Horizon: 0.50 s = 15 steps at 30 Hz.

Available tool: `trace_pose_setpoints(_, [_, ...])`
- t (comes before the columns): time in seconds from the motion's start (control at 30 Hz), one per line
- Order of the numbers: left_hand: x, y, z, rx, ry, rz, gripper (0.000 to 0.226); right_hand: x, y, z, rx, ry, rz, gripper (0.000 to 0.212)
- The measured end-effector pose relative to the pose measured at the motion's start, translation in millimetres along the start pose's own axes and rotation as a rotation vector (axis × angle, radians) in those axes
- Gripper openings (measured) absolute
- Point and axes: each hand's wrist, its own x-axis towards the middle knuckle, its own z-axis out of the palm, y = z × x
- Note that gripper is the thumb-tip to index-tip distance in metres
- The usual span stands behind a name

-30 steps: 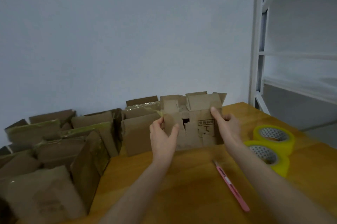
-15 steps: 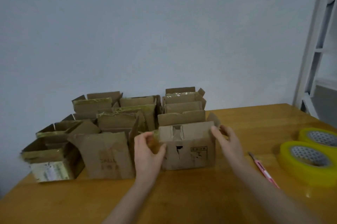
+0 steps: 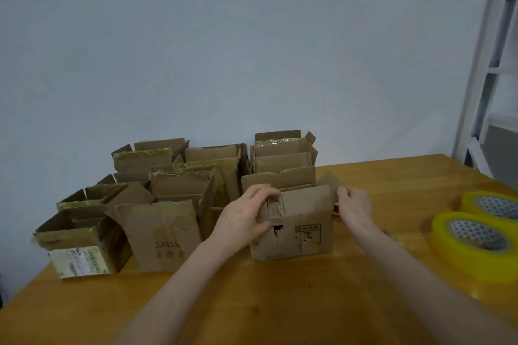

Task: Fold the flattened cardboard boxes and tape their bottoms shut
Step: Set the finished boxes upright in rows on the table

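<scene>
Damage is the likeliest trouble in the head view. The box (image 3: 297, 229) stands upright on the table (image 3: 252, 302), near the middle, and its near face carries a ragged tear (image 3: 277, 228) below the top edge. The left hand (image 3: 244, 218) curls its fingers over the box's upper left corner and grips the cardboard right above that split. The right hand (image 3: 353, 208) holds the upper right edge, with its fingertips at the side flap. A hard squeeze or a twist between the two hands would, I judge, open the tear further or buckle the panel.

The raised flaps could also catch on the row of boxes (image 3: 283, 165) just behind; I cannot tell whether they touch. A push to the far side would shove that row toward the wall. To the left, the lettered box (image 3: 162, 235) stands close and leaves little room for the left hand. Two yellow tape rolls (image 3: 454, 255) lie flat at the right, well apart from the box. A white shelf frame (image 3: 482, 92) rises at the far right.
</scene>
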Motion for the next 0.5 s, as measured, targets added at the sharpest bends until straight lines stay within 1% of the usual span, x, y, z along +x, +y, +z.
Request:
trace_pose_setpoints(0.03, [3.7, 1.1, -0.1, -0.044, -0.054, -0.105, 0.070, -1.2, -1.0, 1.8, -0.023, -0.003, -0.021, 0.036])
trace_pose_setpoints(0.07, [10.2, 2.1, -1.3, -0.064, -0.142, -0.209, 0.082, -1.5, -1.0, 3.4, -0.040, -0.007, -0.032, 0.036])
trace_pose_setpoints(0.1, [18.2, 2.9, -2.7, -0.052, -0.232, -0.276, 0.088, -2.1, -0.9, 4.3, -0.048, -0.010, -0.034, 0.035])
trace_pose_setpoints(0.13, [25.0, 3.6, -3.6, -0.031, -0.300, -0.314, 0.089, -2.0, -0.5, 4.0, -0.047, -0.009, -0.029, 0.035])
trace_pose_setpoints(0.17, [29.1, 4.4, -3.8, -0.012, -0.324, -0.323, 0.085, -1.3, 0.5, 3.3, -0.038, -0.005, -0.018, 0.035])
trace_pose_setpoints(0.2, [30.6, 5.5, -3.4, 0.023, -0.299, -0.296, 0.077, -1.4, 0.9, 1.5, -0.024, -0.001, -0.005, 0.035])
trace_pose_setpoints(0.23, [29.4, 6.6, -2.8, 0.071, -0.237, -0.237, 0.067, -1.1, 1.7, -0.5, -0.010, 0.002, 0.011, 0.035])
trace_pose_setpoints(0.33, [8.7, 6.2, 5.3, 0.151, 0.027, 0.002, 0.039, -0.6, 3.4, -4.2, 0.025, 0.013, 0.038, 0.034])
trace_pose_setpoints(0.4, [-4.6, -0.9, 13.6, 0.182, 0.130, 0.136, 0.023, -1.5, 2.4, -3.0, 0.017, 0.008, 0.034, 0.032])
trace_pose_setpoints(0.43, [-7.6, -4.7, 14.2, 0.186, 0.128, 0.187, 0.017, -2.3, 1.3, -2.1, 0.015, 0.007, 0.030, 0.031])
trace_pose_setpoints(0.5, [-3.4, -10.0, 6.6, 0.184, 0.019, 0.241, 0.011, -2.3, -0.3, -0.2, 0.022, 0.013, 0.036, 0.030])
